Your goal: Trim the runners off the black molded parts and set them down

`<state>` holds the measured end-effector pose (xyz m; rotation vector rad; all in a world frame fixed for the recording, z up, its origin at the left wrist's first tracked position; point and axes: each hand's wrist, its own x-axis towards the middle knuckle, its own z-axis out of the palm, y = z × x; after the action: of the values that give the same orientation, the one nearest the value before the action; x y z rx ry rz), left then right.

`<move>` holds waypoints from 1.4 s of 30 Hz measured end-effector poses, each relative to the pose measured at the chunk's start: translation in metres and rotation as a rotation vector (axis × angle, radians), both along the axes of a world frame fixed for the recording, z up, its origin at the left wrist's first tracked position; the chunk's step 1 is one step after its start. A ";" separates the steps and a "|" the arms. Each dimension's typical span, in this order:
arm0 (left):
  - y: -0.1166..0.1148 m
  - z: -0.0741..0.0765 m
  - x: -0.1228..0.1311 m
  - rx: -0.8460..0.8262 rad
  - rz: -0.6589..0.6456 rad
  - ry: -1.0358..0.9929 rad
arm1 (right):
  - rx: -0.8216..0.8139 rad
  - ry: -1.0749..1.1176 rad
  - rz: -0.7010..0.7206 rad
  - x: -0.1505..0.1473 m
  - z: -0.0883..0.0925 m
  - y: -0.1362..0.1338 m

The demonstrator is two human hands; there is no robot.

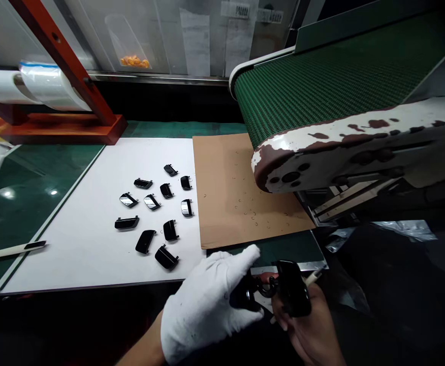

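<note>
My left hand point(213, 300), in a white glove, is closed around a glossy black plastic part point(245, 292) low in the view, partly hidden by the fingers. My bare right hand point(312, 325) is closed behind another glossy black piece point(294, 288), whose broad face is turned up. A dark curled bit point(267, 286) lies between the two pieces; I cannot tell whether it joins them. A thin pale stick-like tool point(313, 277) shows at the right fingers, mostly hidden. Several similar black parts point(166, 257) with small end tabs lie spread on the white sheet point(85, 244).
A brown cardboard sheet point(222, 203) with small dark curled scraps lies beyond my hands. A green conveyor belt point(321, 91) overhangs it at right. An orange stand point(66, 127) holds film rolls point(51, 86) at left. A white-handled tool point(12, 251) lies at the table's left.
</note>
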<state>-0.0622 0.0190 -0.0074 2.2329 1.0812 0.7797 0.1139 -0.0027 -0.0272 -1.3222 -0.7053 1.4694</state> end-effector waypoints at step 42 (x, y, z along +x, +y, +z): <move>-0.039 -0.040 0.023 -0.110 0.291 -0.518 | -0.151 0.549 0.100 -0.006 -0.021 -0.009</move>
<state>-0.0387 -0.0204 -0.0476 1.6607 1.1557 1.2969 0.1075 -0.0117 -0.0482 -0.9295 -0.3070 1.8884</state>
